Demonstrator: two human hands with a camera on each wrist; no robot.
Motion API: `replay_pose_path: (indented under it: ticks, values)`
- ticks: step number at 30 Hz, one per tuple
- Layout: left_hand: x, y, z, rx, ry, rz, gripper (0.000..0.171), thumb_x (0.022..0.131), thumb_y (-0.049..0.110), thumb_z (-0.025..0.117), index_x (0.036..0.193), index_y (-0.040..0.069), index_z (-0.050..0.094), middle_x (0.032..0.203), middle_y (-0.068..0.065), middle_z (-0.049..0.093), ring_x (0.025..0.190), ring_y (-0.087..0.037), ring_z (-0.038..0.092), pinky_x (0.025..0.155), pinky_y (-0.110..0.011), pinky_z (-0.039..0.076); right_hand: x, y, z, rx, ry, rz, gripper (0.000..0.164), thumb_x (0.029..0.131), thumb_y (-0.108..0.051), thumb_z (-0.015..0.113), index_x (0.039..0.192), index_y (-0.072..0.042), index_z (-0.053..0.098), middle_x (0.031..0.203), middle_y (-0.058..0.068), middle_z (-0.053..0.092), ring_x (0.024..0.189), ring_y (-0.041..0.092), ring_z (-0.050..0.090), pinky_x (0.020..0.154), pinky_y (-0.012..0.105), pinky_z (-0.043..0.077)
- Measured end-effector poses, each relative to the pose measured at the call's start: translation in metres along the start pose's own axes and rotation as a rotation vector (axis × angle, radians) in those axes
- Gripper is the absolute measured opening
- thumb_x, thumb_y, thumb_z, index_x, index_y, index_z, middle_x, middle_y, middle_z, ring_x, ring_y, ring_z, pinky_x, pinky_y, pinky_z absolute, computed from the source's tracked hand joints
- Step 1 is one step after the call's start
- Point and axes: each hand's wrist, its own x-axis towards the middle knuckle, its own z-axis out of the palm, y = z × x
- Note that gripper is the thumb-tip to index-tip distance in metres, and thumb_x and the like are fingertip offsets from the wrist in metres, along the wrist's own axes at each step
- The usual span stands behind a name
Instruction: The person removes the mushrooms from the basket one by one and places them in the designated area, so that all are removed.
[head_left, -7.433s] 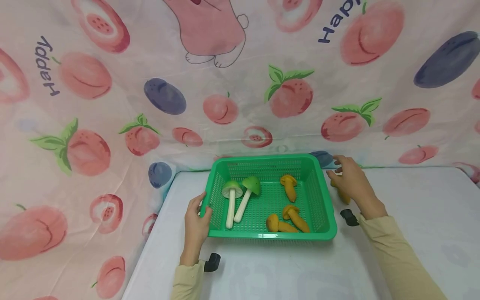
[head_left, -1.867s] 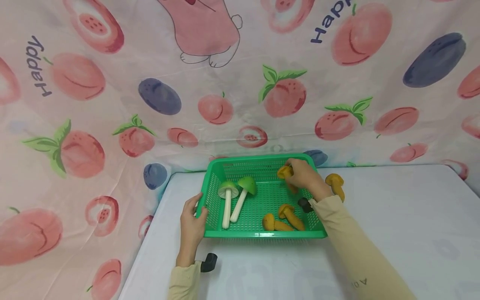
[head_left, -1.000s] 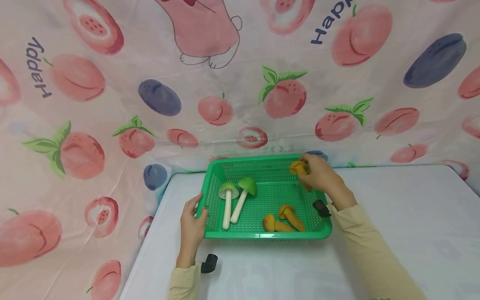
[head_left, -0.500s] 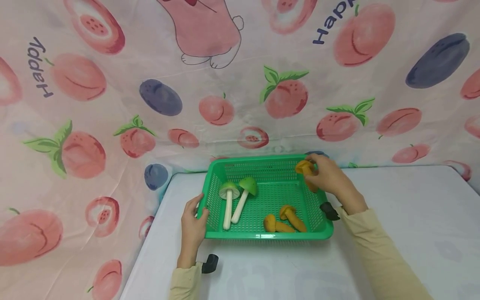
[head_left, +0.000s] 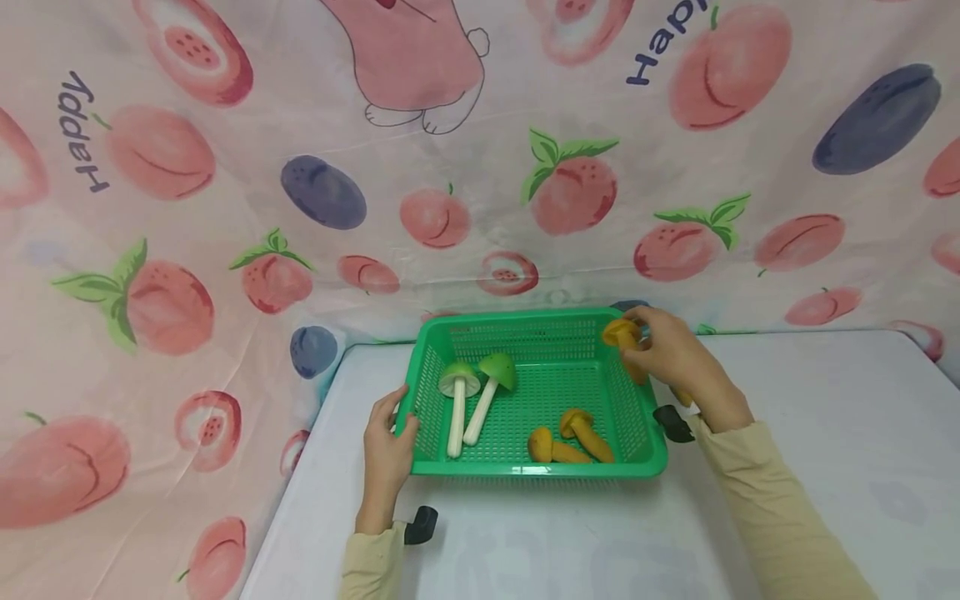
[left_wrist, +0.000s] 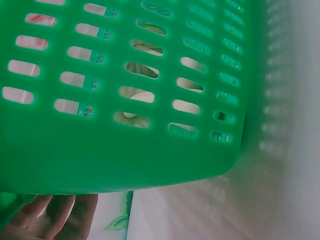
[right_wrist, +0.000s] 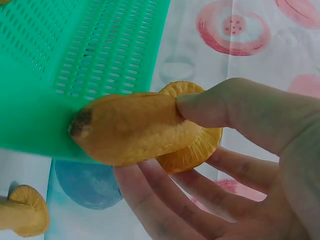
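Note:
My left hand (head_left: 387, 450) grips the left rim of a green perforated plastic basket (head_left: 536, 472); in the left wrist view its fingers (left_wrist: 75, 217) show below the rim. My right hand (head_left: 678, 358) pinches a yellow-brown toy mushroom (head_left: 628, 346) at the basket's right rim. In the right wrist view this mushroom (right_wrist: 135, 127) has its stem pointing toward the basket, thumb on one side and fingers beneath. Another yellow-brown mushroom (right_wrist: 25, 212) lies on the table outside the basket, mostly hidden behind my right hand in the head view.
Inside the basket, two green-capped mushrooms with white stems (head_left: 480, 408) lie at left. Two yellow-brown mushrooms (head_left: 570, 442) lie at front right. The white table (head_left: 540, 542) meets a fruit-printed cloth (head_left: 465, 208) close behind the basket.
My right hand has taken the back-right mushroom from the basket floor and carried it rightward to the rim. Earlier it was at the mushroom outside. The left hand stays on the rim.

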Motion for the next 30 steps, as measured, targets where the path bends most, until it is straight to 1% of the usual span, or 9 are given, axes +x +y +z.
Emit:
replay_pose_path:
  ticks: [7, 10, 16, 19, 24, 30]
  values:
    - [0.001, -0.001, 0.001, -0.001, 0.001, 0.008, 0.046, 0.097, 0.005, 0.055, 0.142, 0.011, 0.055, 0.144, -0.008, 0.050, 0.111, -0.027, 0.059, 0.079, -0.038, 0.054, -0.003, 0.005, -0.003, -0.002, 0.009, 0.004, 0.051, 0.092, -0.007, 0.062, 0.138, 0.008, 0.046, 0.127, 0.032, 0.055, 0.104, 0.043, 0.061, 0.084, 0.052, 0.054]
    - [0.001, -0.002, 0.001, -0.004, 0.004, 0.011, 0.046, 0.097, 0.005, 0.056, 0.142, 0.011, 0.055, 0.144, -0.008, 0.050, 0.111, -0.027, 0.060, 0.079, -0.039, 0.055, -0.004, 0.007, -0.003, -0.002, 0.019, -0.001, 0.050, 0.092, -0.007, 0.062, 0.138, 0.008, 0.047, 0.128, 0.031, 0.055, 0.104, 0.043, 0.061, 0.084, 0.053, 0.053]
    - [0.000, -0.002, 0.001, -0.011, 0.004, 0.014, 0.046, 0.097, 0.005, 0.056, 0.142, 0.010, 0.055, 0.144, -0.008, 0.050, 0.111, -0.027, 0.060, 0.079, -0.039, 0.055, -0.005, 0.011, -0.004, 0.007, 0.025, -0.007, 0.051, 0.092, -0.009, 0.063, 0.137, 0.008, 0.047, 0.130, 0.030, 0.054, 0.104, 0.043, 0.061, 0.084, 0.053, 0.053]
    - [0.001, -0.002, 0.001, -0.011, 0.006, 0.015, 0.046, 0.097, 0.005, 0.056, 0.142, 0.010, 0.055, 0.144, -0.008, 0.050, 0.111, -0.027, 0.060, 0.079, -0.037, 0.055, -0.006, 0.013, -0.005, 0.009, 0.023, -0.003, 0.051, 0.092, -0.008, 0.062, 0.137, 0.009, 0.046, 0.131, 0.031, 0.052, 0.103, 0.043, 0.061, 0.085, 0.053, 0.053]
    - [0.001, -0.003, 0.001, -0.005, 0.010, 0.013, 0.045, 0.096, 0.005, 0.056, 0.142, 0.011, 0.055, 0.144, -0.007, 0.050, 0.109, -0.025, 0.060, 0.076, -0.033, 0.054, -0.008, 0.018, -0.008, -0.001, 0.023, 0.004, 0.052, 0.092, -0.008, 0.062, 0.137, 0.011, 0.046, 0.133, 0.033, 0.050, 0.105, 0.046, 0.060, 0.085, 0.055, 0.052]
    - [0.002, -0.004, 0.001, -0.003, 0.009, 0.014, 0.046, 0.096, 0.004, 0.056, 0.142, 0.011, 0.055, 0.143, -0.008, 0.051, 0.109, -0.025, 0.060, 0.077, -0.033, 0.053, -0.010, 0.025, -0.009, -0.026, 0.046, 0.029, 0.053, 0.092, -0.010, 0.063, 0.137, 0.012, 0.045, 0.128, 0.033, 0.052, 0.103, 0.046, 0.061, 0.084, 0.055, 0.052]
